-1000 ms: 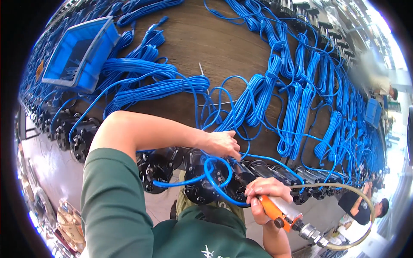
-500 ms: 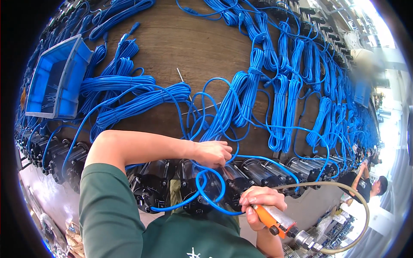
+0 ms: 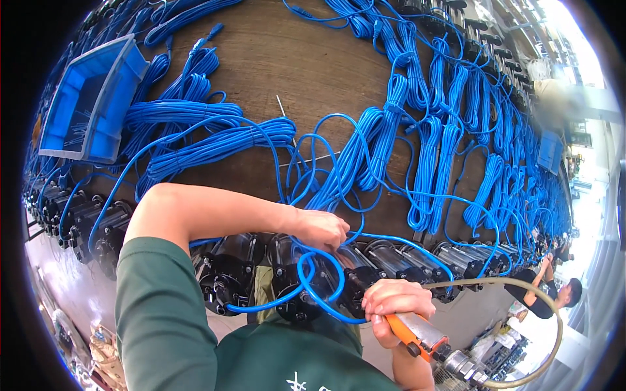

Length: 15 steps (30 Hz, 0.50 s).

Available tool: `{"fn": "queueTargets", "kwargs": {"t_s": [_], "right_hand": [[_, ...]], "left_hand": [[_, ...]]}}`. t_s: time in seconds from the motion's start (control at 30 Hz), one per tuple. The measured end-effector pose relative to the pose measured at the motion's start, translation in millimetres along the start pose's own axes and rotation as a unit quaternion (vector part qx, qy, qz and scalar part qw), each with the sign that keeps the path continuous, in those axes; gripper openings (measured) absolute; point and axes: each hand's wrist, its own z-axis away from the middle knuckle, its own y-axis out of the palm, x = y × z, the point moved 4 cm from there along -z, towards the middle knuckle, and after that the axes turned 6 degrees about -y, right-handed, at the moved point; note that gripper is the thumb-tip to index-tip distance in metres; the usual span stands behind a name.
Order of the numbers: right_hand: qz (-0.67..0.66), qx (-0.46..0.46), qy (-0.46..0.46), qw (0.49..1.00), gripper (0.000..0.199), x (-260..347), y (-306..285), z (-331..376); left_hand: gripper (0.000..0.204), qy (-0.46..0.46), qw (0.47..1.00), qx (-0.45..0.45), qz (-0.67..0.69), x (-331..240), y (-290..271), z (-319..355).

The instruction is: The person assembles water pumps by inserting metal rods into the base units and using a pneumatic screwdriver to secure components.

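Surface [image 3: 293, 58] beyond the loop [image 3: 304, 285], I see left grip [image 3: 323, 229] curled near it, hold unclear, right grip [image 3: 399, 301] clasping tool [image 3: 416, 331] rightward.

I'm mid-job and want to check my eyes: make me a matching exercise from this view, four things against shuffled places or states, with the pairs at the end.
Column one
1. Right hand
2. Left hand
3. Blue bin
4. Hose

Column two
A. At the picture's left, with thin rods inside
B. Looping at the picture's right, yellowish-brown
C. Closed around the orange-and-silver tool
D. Fingers curled, beside the row of cylinders; any grip is hidden

Right pairs: 1-C, 2-D, 3-A, 4-B
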Motion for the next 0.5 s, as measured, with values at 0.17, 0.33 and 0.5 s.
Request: {"fn": "queueTargets", "kwargs": {"t_s": [0.17,0.33,0.5], "right_hand": [[0.05,0.01,0.028,0.998,0.024,7,5,-1],[0.012,0.067,-0.012,0.998,0.016,-1,2,3],[-0.051,0.078,0.007,0.996,0.014,-3,-1,11]], "left_hand": [[0.007,-0.017,0.998,0.03,-0.049,-4,1,-2],[0.011,0.02,0.982,0.023,-0.187,-17,-32,-3],[0.021,-0.404,0.884,-0.133,-0.193,-112,-157,1]]}}
